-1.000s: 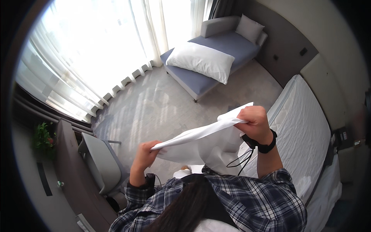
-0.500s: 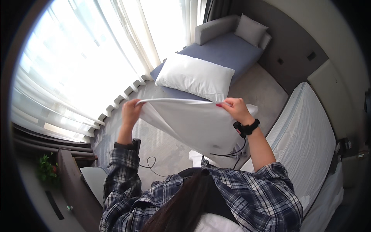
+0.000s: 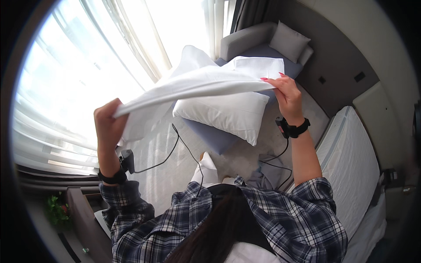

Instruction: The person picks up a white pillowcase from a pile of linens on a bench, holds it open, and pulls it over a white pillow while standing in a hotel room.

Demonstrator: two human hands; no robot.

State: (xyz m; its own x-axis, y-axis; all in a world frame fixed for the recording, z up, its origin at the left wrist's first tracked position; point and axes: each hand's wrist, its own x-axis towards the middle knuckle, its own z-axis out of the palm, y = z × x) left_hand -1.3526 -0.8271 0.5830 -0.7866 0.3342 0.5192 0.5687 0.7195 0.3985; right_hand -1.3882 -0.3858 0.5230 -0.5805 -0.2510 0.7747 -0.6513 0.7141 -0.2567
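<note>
A white pillowcase [image 3: 188,87] is stretched in the air between my two hands, its edge pulled nearly straight and its far part billowing up toward the window. My left hand [image 3: 108,120] is closed on one end, at the left. At the right, my right hand [image 3: 287,94] pinches the other end between thumb and fingers, higher and farther out. Beneath and beyond the cloth, a plump white pillow [image 3: 223,115] lies on the blue seat of a chaise [image 3: 211,136]; the pillowcase hides part of both.
A grey cushion [image 3: 289,41] rests at the chaise's far end. On the right is a bed with a white mattress [image 3: 346,153]. Grey cloth [image 3: 265,173] lies on the carpet near my feet. Cables [image 3: 177,136] hang from my wrist devices. Sheer curtains [image 3: 66,87] line the left.
Both hands have moved apart, the left toward the left and the right up and outward. The pillowcase has swung up from hanging low to billowing away from me, uncovering the floor.
</note>
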